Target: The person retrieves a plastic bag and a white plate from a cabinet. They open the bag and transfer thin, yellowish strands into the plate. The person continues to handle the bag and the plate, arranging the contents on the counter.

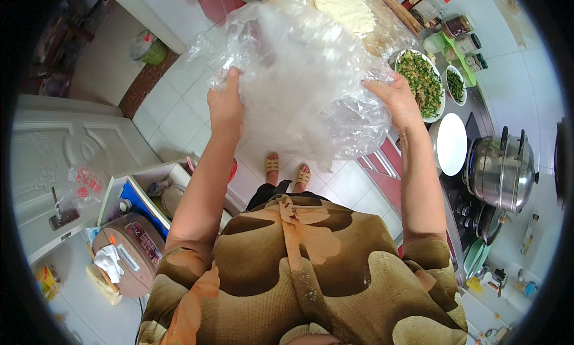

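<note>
A large clear plastic bag (300, 85) hangs spread out in front of me, partly blurred. My left hand (226, 100) pinches its left edge, thumb on top. On the other side my right hand (394, 96) grips the bag's right edge, close to a bowl of chopped green and yellow filling (420, 85). Beyond the bag, a flat round of dough (344, 11) lies on a floured wooden board (390, 40). The bag covers the board's near part.
To the right stand a small bowl of chopped greens (456, 86), a white bowl (450, 144) and a steel steamer pot (504, 172) on the stove. Seasoning jars (464, 42) line the wall. An opened drawer (157, 188) and a brown rice cooker (128, 255) are at left.
</note>
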`<state>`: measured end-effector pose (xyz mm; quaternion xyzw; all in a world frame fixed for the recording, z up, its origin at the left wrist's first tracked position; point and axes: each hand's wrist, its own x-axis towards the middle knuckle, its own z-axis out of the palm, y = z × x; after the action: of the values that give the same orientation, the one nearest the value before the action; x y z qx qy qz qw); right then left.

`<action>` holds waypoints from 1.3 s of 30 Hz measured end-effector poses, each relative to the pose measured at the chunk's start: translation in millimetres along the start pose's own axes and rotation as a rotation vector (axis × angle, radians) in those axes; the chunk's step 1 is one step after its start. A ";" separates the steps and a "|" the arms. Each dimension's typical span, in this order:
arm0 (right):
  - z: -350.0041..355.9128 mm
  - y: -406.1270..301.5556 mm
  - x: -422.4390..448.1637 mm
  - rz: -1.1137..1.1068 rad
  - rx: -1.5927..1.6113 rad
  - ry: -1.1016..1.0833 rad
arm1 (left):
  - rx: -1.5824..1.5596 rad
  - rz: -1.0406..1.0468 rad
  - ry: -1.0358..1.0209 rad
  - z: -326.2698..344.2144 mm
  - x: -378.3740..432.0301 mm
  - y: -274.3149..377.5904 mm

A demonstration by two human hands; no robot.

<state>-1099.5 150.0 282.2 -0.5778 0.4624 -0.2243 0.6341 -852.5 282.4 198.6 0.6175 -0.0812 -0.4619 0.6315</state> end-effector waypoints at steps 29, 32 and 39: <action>83.0 -8.5 59.1 -0.164 -0.166 -0.564 | 1.354 0.730 -0.602 -15.3 -1.4 -5.2; 74.8 -0.3 68.4 -0.231 -0.336 -0.084 | 1.101 0.679 -0.376 -7.9 -6.5 -3.7; 69.7 36.7 20.0 -0.308 -0.688 0.212 | 1.044 0.645 0.006 -5.2 17.6 -10.9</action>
<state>-1040.3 178.7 234.4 -0.7928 0.4814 -0.2074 0.3110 -844.4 276.0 179.9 0.7910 -0.4775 -0.1451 0.3540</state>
